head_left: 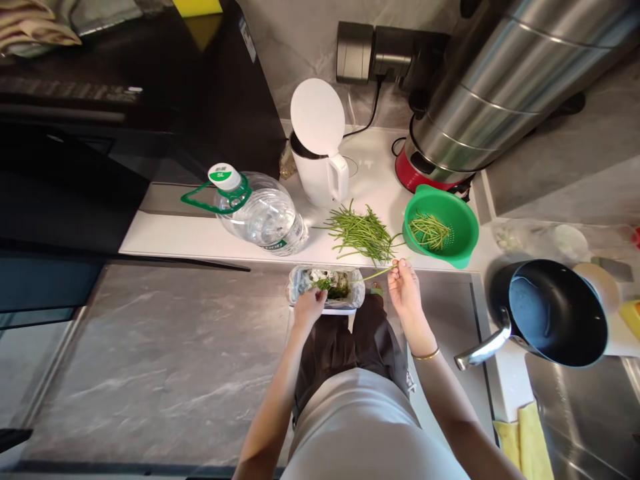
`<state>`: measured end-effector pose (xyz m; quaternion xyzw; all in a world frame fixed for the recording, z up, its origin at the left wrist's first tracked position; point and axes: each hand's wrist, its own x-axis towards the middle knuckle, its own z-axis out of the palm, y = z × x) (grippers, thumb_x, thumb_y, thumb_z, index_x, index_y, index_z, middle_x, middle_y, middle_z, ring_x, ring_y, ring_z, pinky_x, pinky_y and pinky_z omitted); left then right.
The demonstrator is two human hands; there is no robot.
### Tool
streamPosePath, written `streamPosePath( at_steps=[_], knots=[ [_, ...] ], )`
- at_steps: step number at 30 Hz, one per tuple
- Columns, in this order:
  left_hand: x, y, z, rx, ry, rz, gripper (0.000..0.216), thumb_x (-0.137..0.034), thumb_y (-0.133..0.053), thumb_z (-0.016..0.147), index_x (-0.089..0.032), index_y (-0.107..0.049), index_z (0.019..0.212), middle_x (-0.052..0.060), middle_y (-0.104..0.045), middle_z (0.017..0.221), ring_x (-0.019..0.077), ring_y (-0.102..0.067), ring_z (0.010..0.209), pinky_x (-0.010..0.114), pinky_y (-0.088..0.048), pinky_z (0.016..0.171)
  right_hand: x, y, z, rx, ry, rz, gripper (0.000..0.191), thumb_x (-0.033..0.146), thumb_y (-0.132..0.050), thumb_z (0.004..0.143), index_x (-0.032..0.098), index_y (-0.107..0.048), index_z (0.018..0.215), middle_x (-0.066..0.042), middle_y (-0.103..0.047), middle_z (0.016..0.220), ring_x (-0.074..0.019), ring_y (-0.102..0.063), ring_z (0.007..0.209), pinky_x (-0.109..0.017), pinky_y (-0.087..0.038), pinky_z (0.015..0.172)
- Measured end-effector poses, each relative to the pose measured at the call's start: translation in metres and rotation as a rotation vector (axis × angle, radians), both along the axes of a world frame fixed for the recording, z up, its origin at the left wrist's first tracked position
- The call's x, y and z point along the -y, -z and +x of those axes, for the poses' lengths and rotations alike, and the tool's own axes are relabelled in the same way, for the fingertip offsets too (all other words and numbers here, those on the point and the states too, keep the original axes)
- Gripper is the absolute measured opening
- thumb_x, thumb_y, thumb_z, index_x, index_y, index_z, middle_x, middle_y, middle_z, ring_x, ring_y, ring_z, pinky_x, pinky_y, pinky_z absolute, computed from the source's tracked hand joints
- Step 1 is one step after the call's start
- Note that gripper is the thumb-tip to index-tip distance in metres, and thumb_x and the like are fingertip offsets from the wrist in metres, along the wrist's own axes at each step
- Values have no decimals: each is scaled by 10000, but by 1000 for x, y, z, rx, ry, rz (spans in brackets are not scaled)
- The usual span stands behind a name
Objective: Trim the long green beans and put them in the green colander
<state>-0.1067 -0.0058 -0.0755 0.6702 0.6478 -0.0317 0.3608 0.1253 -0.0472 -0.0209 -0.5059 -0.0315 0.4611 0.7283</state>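
Right hand (404,288): grip pinches one bean (377,272) over the bench (200,240) front edge, centre frame. Left hand (309,305): grip closed on trimmings (325,284) above the bin (299,283), just below that edge.

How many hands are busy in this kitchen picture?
2. The left hand is over the lined bin, at the green scraps; the right hand pinches one green stalk near the green colander. No other hands show.

Slender green bean stalk (379,272), pinched at its right end, nearly level along the counter's (200,243) near edge, plastic-lined bin (300,283) just left, holding green trimmings (334,288).
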Motion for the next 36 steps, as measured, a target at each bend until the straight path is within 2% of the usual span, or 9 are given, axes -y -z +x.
streamPosePath(
  at_steps=[2, 4, 10, 15, 21, 25, 31, 34, 36],
  knots=[
    [0, -7, 7, 95, -2, 13, 182, -249, -485, 819, -194, -645, 886, 49, -688, 806, 180, -636, 755, 268, -453, 701, 0, 3, -3, 8, -12, -15, 174, 302, -744, 675, 218, -621, 765, 24, -671, 769, -54, -558, 545, -175, -526, 557],
    [2, -18, 11, 258, -5, 26, 258, -170, -493, 799, -187, -628, 1018, 58, -697, 922, 170, -642, 825, 265, -466, 755, 0, 5, -8, -10, -27, -8, 183, 303, -748, 672, 218, -617, 767, 30, -670, 760, -45, -555, 535, -165, -524, 557],
    [15, -62, 17, 756, -29, -59, 304, -342, -519, 841, -176, -633, 1068, 67, -699, 989, 173, -650, 891, 266, -493, 791, -3, 9, -19, -38, -69, -8, 166, 274, -748, 665, 212, -622, 754, 43, -672, 745, -37, -575, 558, -145, -509, 557],
    [23, -74, 20, 689, -18, 65, 200, -328, -572, 812, -198, -684, 916, 35, -713, 930, 167, -649, 835, 257, -492, 754, -8, 6, -24, -25, -69, -40, 183, 278, -761, 640, 207, -632, 748, 36, -681, 729, -45, -583, 550, -152, -514, 552],
    [24, -66, 26, 603, 5, 267, 195, -294, -485, 872, -208, -648, 936, 40, -696, 908, 159, -636, 817, 277, -486, 765, 10, 4, -54, -9, -486, -97, 291, 339, -775, 614, 172, -690, 836, -17, -708, 747, -103, -641, 587, -201, -542, 547],
    [23, -63, 25, 519, 136, 396, 181, -255, -464, 884, -208, -631, 937, 52, -658, 926, 166, -598, 880, 295, -458, 827, 21, 8, -66, 71, -617, -142, 265, 396, -723, 676, 144, -699, 754, -20, -698, 679, -107, -657, 594, -197, -544, 565],
    [22, -65, 16, 481, 400, 339, 205, -257, -421, 905, -216, -621, 928, 51, -609, 923, 165, -566, 916, 293, -439, 852, 17, 10, -36, 106, -976, -148, 294, 420, -710, 681, 127, -699, 707, -18, -701, 638, -75, -622, 520, -167, -515, 524],
    [23, -64, 18, 477, 422, 379, 201, -265, -424, 906, -212, -617, 919, 49, -614, 905, 164, -564, 911, 295, -430, 858, 15, 12, -23, 74, -1158, -155, 306, 418, -709, 682, 120, -704, 752, -29, -711, 662, -76, -629, 525, -167, -519, 526],
    [21, -63, 19, 468, 358, 434, 193, -251, -423, 906, -208, -611, 915, 46, -619, 901, 160, -567, 902, 291, -429, 852, 14, 14, -22, 35, -1283, -149, 317, 414, -709, 686, 111, -704, 779, -41, -715, 675, -85, -640, 537, -174, -527, 530]
  ],
)
